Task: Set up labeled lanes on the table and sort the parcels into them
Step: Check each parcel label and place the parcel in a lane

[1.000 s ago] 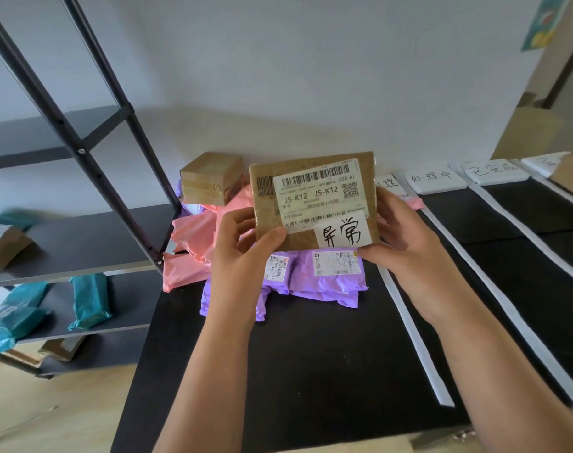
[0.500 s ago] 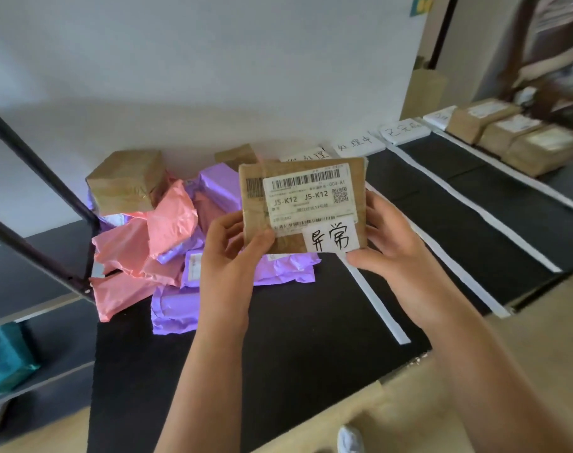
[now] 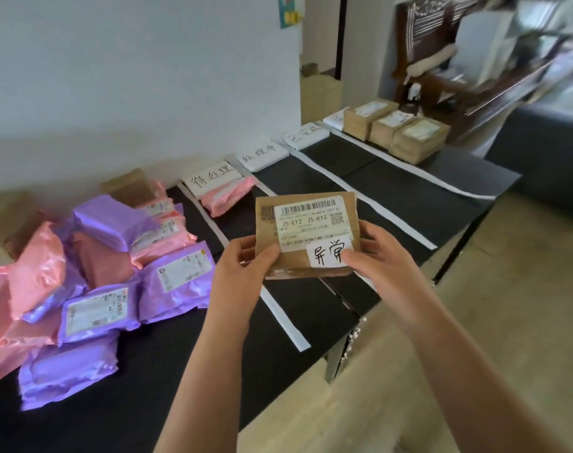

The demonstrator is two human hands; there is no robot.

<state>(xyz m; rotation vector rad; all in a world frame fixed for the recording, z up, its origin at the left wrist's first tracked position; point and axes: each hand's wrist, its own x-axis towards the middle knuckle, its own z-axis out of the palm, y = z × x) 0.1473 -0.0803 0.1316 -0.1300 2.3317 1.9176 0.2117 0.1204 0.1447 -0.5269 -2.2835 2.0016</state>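
Note:
A flat brown cardboard parcel with a white shipping label and a handwritten sticker is held above the black table. My left hand grips its lower left corner. My right hand pinches its lower right edge, thumb on the sticker. White tape strips divide the table into lanes. White lane labels lie along the wall. One pink mailer lies in the first lane. Three brown boxes stand in the far right lane.
A heap of purple and pink mailers with a few brown boxes covers the table's left part. The wall runs behind the table. Dark wooden furniture and a dark sofa stand beyond the table's right end. Tan floor lies at the front right.
My view has swung to the right, bringing the lanes and the far boxes into sight. The parcel stays in both hands and now sits over the lanes rather than the mailer heap.

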